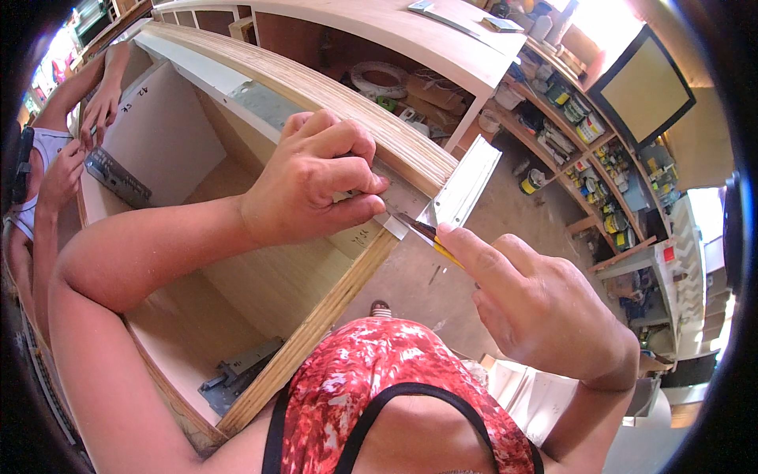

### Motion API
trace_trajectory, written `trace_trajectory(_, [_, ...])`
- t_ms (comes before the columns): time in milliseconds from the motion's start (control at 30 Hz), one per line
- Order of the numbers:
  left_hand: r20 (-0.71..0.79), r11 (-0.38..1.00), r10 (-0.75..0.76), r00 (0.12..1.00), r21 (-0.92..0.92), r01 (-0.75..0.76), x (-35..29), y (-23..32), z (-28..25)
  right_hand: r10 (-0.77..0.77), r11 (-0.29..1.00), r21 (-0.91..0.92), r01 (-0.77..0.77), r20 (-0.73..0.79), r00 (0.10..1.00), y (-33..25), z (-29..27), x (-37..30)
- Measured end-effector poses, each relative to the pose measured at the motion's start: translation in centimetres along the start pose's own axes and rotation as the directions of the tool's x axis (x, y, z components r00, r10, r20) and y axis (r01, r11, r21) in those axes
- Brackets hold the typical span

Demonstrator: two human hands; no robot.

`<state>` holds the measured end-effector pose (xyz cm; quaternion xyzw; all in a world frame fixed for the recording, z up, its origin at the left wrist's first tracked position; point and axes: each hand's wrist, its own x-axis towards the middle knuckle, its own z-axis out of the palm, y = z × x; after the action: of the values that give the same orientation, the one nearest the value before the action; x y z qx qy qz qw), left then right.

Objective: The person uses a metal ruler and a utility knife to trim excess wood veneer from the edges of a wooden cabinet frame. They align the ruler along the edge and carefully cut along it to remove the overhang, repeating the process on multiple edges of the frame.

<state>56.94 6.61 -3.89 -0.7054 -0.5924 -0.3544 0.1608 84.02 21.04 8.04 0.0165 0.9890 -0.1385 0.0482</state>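
Note:
My left hand (324,178) is closed in a pinch just above the corner of an open wooden cabinet (316,324). What its thumb and finger grip, if anything, is hidden. My right hand (537,296) is closed around a slim yellow-and-dark tool (434,237), whose kind I cannot make out. The tool's dark tip points at a thin pale metal strip (395,225) lying at that corner, close to my left fingertips. Beside the tip, a white metal channel piece (467,183) sticks out past the cabinet's edge.
At the far left a person's hands (101,110) work over the cabinet near a metal slide (118,178). Metal hardware (241,371) lies inside the cabinet. Behind stands a white-topped bench (379,31); shelves of cans (588,126) line the right. One can (533,182) is on the floor.

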Motion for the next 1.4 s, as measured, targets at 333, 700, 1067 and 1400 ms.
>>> trace_trajectory(333, [0.010, 1.000, 0.027, 1.000, -0.011, -0.027, 0.14, 0.22, -0.24, 0.032, 0.999, -0.008, -0.031, 0.031, 0.999, -0.25, -0.30, 0.10])
trace_trajectory(700, [-0.014, 0.999, 0.047, 0.999, -0.008, -0.047, 0.14, 0.32, -0.12, 0.030, 1.000, -0.006, -0.030, -0.035, 0.999, -0.24, -0.16, 0.08])
trace_trajectory(1067, [0.002, 0.999, 0.032, 1.000, 0.006, -0.032, 0.19, 0.58, -0.27, 0.014, 1.000, 0.004, -0.014, 0.006, 1.000, 0.04, -0.19, 0.20])
trace_trajectory(1400, [0.012, 0.999, 0.032, 0.999, 0.017, -0.032, 0.18, 0.61, -0.41, -0.014, 1.000, -0.026, 0.014, 0.009, 1.000, 0.17, -0.36, 0.10])
